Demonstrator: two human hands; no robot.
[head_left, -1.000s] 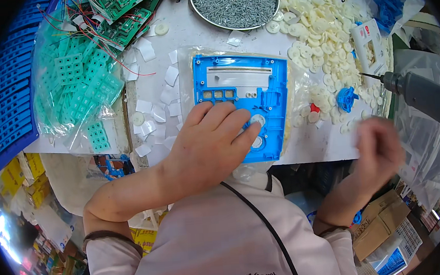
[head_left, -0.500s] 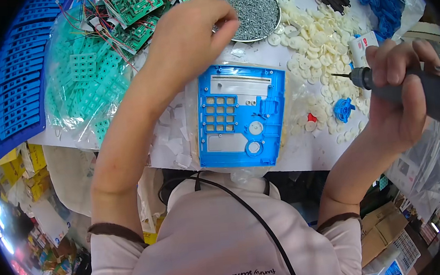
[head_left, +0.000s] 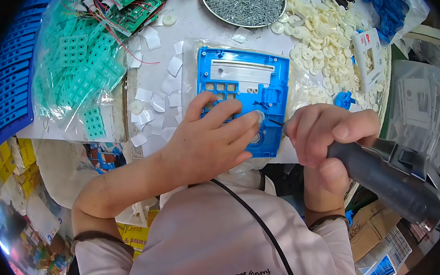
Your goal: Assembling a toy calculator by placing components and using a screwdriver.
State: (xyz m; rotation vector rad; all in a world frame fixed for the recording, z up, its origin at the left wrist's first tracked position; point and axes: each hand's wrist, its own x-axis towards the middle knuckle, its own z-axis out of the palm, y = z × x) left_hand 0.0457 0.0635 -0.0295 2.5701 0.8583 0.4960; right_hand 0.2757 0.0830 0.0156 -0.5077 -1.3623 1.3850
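A blue plastic casing [head_left: 277,75] lies open side up on the table, showing a keypad grid and a long slot. My left hand [head_left: 207,136] is spread over its lower half, palm down, hiding most of the grid. One fingertip is at a small white disc in the casing, and the thumb stands apart near the front edge. Whether a screw is under the fingers I cannot tell. My right hand [head_left: 329,133] grips a dark grey electric screwdriver [head_left: 391,180], its thin bit pointing left over the casing's right side, close to the left fingertips.
A round metal tray of screws [head_left: 206,5] stands behind the casing. Cream plastic discs [head_left: 321,39] are heaped at right, near a blue round part [head_left: 343,99]. Left are bagged mint-green keypads [head_left: 81,71], green circuit boards [head_left: 139,16] with wires, and white paper pieces [head_left: 174,66].
My left hand has come down from the screw tray onto the casing, its fingers spreading. My right hand has brought the screwdriver left and nearer, its bit now at the casing.
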